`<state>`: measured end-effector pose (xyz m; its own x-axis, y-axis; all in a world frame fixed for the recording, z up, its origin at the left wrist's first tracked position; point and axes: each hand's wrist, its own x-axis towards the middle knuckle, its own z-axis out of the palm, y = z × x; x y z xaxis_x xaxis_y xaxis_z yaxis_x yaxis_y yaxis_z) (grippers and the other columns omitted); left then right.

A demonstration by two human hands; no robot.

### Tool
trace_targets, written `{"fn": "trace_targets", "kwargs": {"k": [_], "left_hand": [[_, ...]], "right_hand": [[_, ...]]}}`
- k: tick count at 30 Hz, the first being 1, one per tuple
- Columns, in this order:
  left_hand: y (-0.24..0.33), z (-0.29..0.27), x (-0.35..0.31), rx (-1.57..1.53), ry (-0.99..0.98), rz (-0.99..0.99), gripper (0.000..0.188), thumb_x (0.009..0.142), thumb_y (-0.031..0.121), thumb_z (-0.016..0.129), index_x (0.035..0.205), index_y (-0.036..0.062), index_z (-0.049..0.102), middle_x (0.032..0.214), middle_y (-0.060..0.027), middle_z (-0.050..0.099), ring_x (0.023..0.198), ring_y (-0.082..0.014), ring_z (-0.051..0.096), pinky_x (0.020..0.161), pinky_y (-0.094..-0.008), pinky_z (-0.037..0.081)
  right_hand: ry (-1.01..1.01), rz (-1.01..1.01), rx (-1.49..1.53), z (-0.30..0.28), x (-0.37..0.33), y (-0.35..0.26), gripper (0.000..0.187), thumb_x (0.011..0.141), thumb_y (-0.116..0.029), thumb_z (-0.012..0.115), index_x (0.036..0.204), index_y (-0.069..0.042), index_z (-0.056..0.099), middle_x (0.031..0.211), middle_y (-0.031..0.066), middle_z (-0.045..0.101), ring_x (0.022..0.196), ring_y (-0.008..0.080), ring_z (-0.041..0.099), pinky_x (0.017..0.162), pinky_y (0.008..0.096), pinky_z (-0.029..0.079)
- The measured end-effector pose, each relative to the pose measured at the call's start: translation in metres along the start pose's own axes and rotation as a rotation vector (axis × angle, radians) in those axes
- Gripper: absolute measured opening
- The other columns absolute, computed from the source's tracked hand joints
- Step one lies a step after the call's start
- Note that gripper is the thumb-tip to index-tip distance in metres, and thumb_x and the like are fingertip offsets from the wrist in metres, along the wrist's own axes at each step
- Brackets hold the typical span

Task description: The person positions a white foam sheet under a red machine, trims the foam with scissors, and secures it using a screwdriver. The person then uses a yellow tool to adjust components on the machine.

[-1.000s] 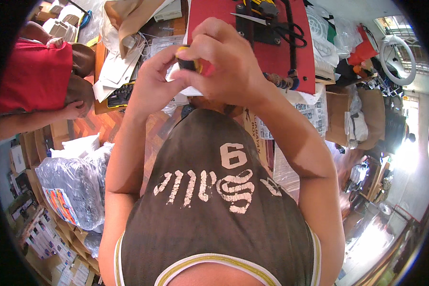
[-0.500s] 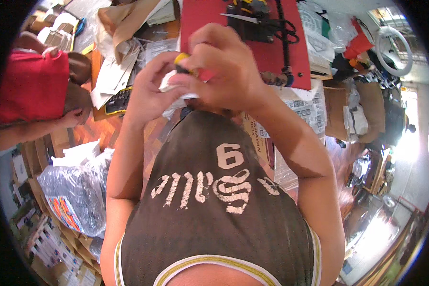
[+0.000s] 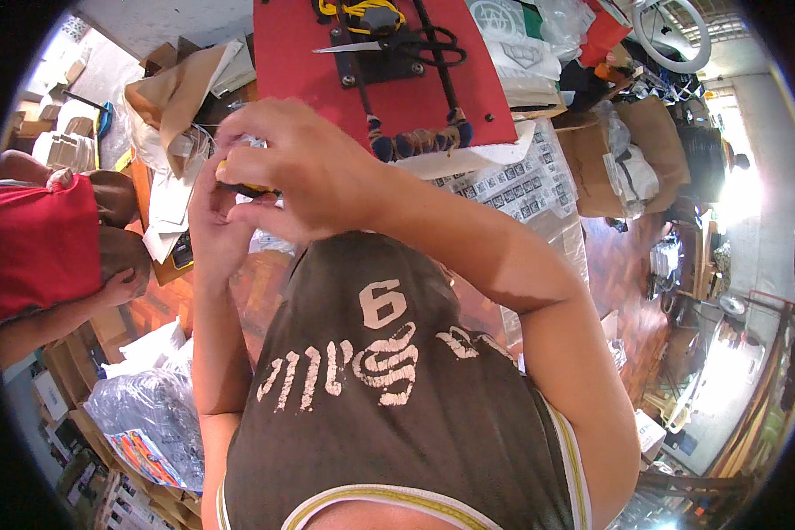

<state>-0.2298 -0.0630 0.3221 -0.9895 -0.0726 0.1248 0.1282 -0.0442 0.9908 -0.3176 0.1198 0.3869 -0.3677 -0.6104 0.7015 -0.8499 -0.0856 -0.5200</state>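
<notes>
My two hands meet in front of my chest, on the left of the view. My right hand [image 3: 305, 168] is closed around a small yellow-and-black object [image 3: 254, 189], mostly covered by the fingers, so its kind does not show. Curled close against it, my left hand [image 3: 216, 208] has its fingers partly hidden behind the right one, and what it grips cannot be made out. Beyond the hands, black-handled scissors [image 3: 424, 48] lie across a black fitting on a red board [image 3: 305, 66], beside a coiled yellow cord [image 3: 371, 13].
A person in a red garment [image 3: 44, 247] is at the left, one hand low. Brown paper [image 3: 163, 115] and white sheets lie on a surface at the upper left. A cardboard box [image 3: 645, 146] stands at the right. Plastic-wrapped bundles [image 3: 150, 415] are at the lower left.
Both hands have shifted left in the view, still together. The red board and scissors also appear further left and higher, as the view has turned. The yellow-and-black object stays between the hands.
</notes>
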Motion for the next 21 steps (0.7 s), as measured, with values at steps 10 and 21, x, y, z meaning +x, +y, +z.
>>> {"fn": "trace_targets", "kwargs": {"k": [10, 21], "left_hand": [[0.009, 0.016, -0.007, -0.112, 0.016, 0.111, 0.075, 0.084, -0.003, 0.071, 0.151, -0.0007, 0.038, 0.134, -0.0110, 0.058, 0.125, -0.0215, 0.056, 0.107, -0.0368, 0.044], [-0.026, 0.034, -0.018, 0.528, 0.169, -0.015, 0.033, 0.088, 0.006, 0.073, 0.119, -0.0001, 0.065, 0.109, -0.0112, 0.073, 0.105, -0.0219, 0.069, 0.091, -0.0347, 0.052]], "right_hand": [[-0.007, 0.016, -0.106, -0.001, -0.001, 0.003, 0.026, 0.071, -0.013, 0.082, 0.088, -0.005, 0.063, 0.107, 0.0142, 0.065, 0.102, 0.0352, 0.063, 0.086, 0.0445, 0.051], [0.047, -0.056, -0.112, -0.003, 0.000, 0.019, 0.023, 0.079, -0.019, 0.079, 0.088, -0.005, 0.062, 0.104, 0.0107, 0.068, 0.090, 0.0330, 0.066, 0.074, 0.0397, 0.055]]}}
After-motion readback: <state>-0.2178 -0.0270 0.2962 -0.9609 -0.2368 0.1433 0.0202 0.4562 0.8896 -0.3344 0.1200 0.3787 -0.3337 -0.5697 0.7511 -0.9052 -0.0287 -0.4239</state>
